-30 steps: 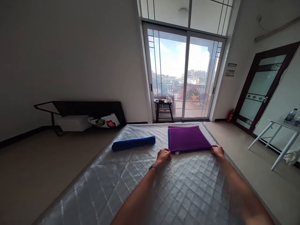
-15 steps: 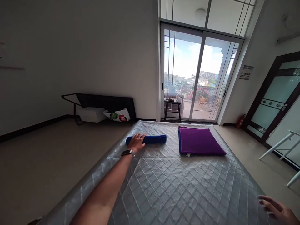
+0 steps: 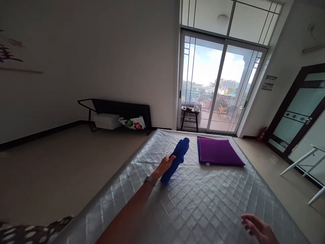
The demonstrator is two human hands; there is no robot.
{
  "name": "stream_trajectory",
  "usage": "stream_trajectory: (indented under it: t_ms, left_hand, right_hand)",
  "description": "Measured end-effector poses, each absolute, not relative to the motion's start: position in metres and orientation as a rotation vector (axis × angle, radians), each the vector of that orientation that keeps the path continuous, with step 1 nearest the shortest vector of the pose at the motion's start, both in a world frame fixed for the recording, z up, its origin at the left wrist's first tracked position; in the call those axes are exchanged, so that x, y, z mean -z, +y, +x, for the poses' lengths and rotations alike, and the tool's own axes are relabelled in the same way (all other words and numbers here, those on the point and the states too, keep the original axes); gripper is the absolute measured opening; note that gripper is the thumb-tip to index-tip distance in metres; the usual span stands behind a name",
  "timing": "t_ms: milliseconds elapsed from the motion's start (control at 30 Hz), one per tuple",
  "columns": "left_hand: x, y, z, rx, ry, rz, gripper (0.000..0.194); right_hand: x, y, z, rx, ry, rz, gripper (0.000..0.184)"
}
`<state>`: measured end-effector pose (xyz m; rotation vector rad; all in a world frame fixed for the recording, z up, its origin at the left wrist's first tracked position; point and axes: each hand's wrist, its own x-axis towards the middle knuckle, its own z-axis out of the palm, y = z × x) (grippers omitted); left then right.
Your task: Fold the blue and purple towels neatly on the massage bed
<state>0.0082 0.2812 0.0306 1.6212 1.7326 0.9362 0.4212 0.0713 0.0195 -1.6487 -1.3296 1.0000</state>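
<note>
In the head view, my left hand (image 3: 166, 164) is closed round a rolled blue cloth (image 3: 179, 152), gripping it near its middle. The cloth is tilted, its far end up and to the right, above the grey quilted cover (image 3: 203, 196). A dark watch sits on my left wrist. At the lower right, my right hand (image 3: 260, 228) hovers over the cover, fingers loosely bent and slightly blurred, with nothing visible in it. A folded purple cloth (image 3: 219, 150) with a blue underside lies flat beyond both hands.
A low black bench (image 3: 122, 108) stands by the left wall, with a white box (image 3: 106, 121) and a printed bag (image 3: 133, 123) beneath it. Glass sliding doors (image 3: 203, 81) and a dark stool (image 3: 190, 117) are ahead. White furniture legs (image 3: 299, 159) stand at the right.
My left hand has taken hold of the rolled blue cloth, lifted it, turned it and brought it right and nearer. My right hand has moved left. The view has shifted slightly.
</note>
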Motion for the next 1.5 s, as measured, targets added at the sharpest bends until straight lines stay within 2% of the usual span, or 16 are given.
stream_trajectory:
  t_ms: [133, 233, 333, 500, 700, 867, 967, 1200, 1500]
  left_hand:
    - [-0.043, 0.202, 0.047, -1.033, 1.434, 1.382, 0.060]
    - [-0.054, 0.147, 0.075, -1.088, 1.152, 1.043, 0.051]
    - [-0.057, 0.102, 0.097, -1.135, 1.014, 0.838, 0.045]
    - [-0.029, 0.054, 0.110, -1.150, 1.060, 0.853, 0.061]
    - [0.010, 0.010, 0.113, -1.471, 1.487, 1.160, 0.062]
    - [0.009, -0.035, 0.126, -1.414, 1.240, 1.185, 0.061]
    - [0.006, -0.044, 0.127, -1.392, 1.212, 1.123, 0.062]
    - [0.004, -0.043, 0.116, -1.375, 1.157, 1.153, 0.045]
    - [0.008, -0.049, 0.120, -1.331, 1.218, 0.978, 0.059]
  right_hand:
    - [-0.040, 0.066, 0.325, -1.371, -1.356, -1.334, 0.065]
    - [-0.046, 0.048, 0.278, -1.580, -1.281, -1.088, 0.070]
    - [-0.040, 0.026, 0.254, -1.654, -1.183, -0.944, 0.066]
    - [-0.015, -0.002, 0.255, -1.555, -1.067, -0.971, 0.066]
    - [-0.015, -0.014, 0.281, -1.256, -1.392, -1.163, 0.045]
    - [-0.031, -0.029, 0.277, -1.098, -1.624, -1.014, 0.031]
    - [-0.032, -0.033, 0.275, -1.101, -1.671, -0.939, 0.033]
    - [-0.019, -0.029, 0.272, -1.107, -1.602, -0.902, 0.033]
    - [-0.004, -0.025, 0.263, -1.009, -1.612, -0.882, 0.030]
